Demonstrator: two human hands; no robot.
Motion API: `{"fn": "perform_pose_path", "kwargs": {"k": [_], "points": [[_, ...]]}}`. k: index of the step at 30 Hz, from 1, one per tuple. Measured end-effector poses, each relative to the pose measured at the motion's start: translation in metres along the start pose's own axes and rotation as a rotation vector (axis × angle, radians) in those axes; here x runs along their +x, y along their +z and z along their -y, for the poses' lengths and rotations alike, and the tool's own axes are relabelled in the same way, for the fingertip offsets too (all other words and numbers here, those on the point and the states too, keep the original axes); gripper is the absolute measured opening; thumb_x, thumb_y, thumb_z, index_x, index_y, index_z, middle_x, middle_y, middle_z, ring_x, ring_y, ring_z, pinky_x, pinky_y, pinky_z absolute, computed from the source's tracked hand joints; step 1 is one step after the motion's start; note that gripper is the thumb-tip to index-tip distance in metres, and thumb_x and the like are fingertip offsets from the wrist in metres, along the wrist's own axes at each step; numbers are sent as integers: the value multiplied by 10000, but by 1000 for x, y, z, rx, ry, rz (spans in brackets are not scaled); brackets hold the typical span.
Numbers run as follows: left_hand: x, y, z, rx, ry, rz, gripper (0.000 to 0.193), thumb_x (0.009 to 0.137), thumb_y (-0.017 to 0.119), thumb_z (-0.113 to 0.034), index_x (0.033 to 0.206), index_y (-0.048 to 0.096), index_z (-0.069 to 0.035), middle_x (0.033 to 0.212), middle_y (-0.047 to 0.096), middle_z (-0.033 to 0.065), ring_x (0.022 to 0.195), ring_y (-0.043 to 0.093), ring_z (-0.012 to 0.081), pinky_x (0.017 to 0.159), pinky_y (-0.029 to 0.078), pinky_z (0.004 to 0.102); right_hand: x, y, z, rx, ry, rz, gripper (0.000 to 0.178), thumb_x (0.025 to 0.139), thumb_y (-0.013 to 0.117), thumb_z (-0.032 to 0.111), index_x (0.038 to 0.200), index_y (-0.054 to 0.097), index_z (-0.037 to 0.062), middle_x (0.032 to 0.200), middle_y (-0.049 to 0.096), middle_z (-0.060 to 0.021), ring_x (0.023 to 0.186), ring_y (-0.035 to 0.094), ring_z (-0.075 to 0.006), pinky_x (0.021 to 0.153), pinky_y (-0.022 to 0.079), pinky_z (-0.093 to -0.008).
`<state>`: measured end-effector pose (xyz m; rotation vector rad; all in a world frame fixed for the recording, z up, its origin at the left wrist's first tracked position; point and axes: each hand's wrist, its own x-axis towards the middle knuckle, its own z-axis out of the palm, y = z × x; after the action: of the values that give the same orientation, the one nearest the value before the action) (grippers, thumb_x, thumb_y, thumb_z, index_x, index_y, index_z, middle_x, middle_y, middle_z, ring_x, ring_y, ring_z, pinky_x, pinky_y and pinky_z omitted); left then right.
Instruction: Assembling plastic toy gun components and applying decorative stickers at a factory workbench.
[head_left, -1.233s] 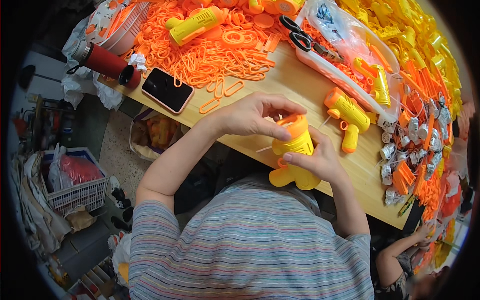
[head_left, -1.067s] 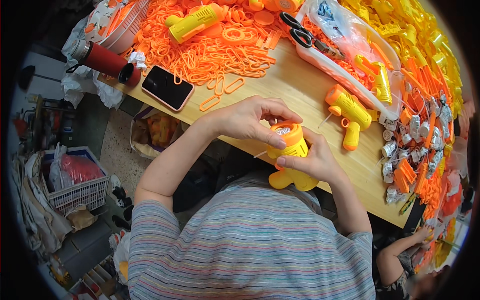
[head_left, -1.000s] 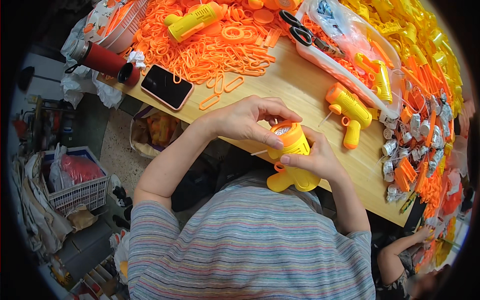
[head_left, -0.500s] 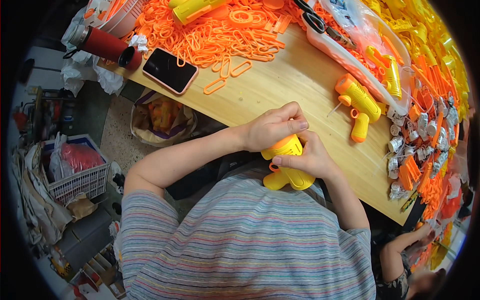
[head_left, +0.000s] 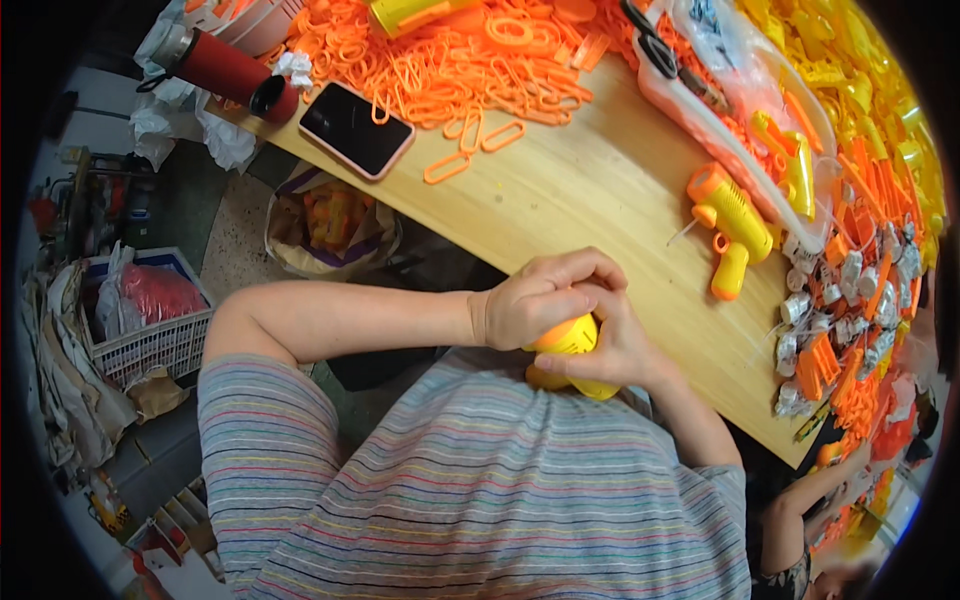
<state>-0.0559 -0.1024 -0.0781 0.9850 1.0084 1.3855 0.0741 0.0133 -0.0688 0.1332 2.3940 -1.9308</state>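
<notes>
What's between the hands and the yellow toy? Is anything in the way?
Nothing I can see: the left hand covers one end of the yellow toy, and the right hand wraps its side.

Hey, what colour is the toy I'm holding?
The toy is yellow with some orange; see the head view.

Held part (head_left: 573, 338): yel. w/ orange nr. top. Gun-shaped pc. (head_left: 744, 225): yel. body, orange nose & grip end. Shirt (head_left: 470, 480): grey, thin multicol. stripes. Table (head_left: 560, 185): lt. wood grain. Phone (head_left: 358, 130): blk. screen, pink rim. Flask (head_left: 225, 68): red, silver neck. Loops (head_left: 440, 80): orange. Crate (head_left: 150, 350): white lattice.
</notes>
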Motion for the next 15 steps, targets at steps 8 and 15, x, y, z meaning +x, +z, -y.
{"fn": "perform_pose_path", "kwargs": {"k": [8, 15], "points": [[48, -37, -28, 578, 372, -259, 318, 946, 491, -237, 1109, 566, 26, 1051, 584, 104, 990, 554, 191, 883, 432, 304, 34, -32, 11, 774, 342, -313, 461, 855, 579, 257, 1213, 457, -7, 1057, 598, -121, 920, 629, -203, 734, 536, -309], [65, -66, -27, -335, -83, -394, 287, 976, 448, -260, 1094, 566, -26, 935, 621, 61, 832, 624, 131, 753, 521, 273, 29, -46, -10, 410, -173, -487, 692, 758, 676, 142, 1376, 366, 108, 1334, 449, -186, 1186, 498, -328, 955, 424, -443]]}}
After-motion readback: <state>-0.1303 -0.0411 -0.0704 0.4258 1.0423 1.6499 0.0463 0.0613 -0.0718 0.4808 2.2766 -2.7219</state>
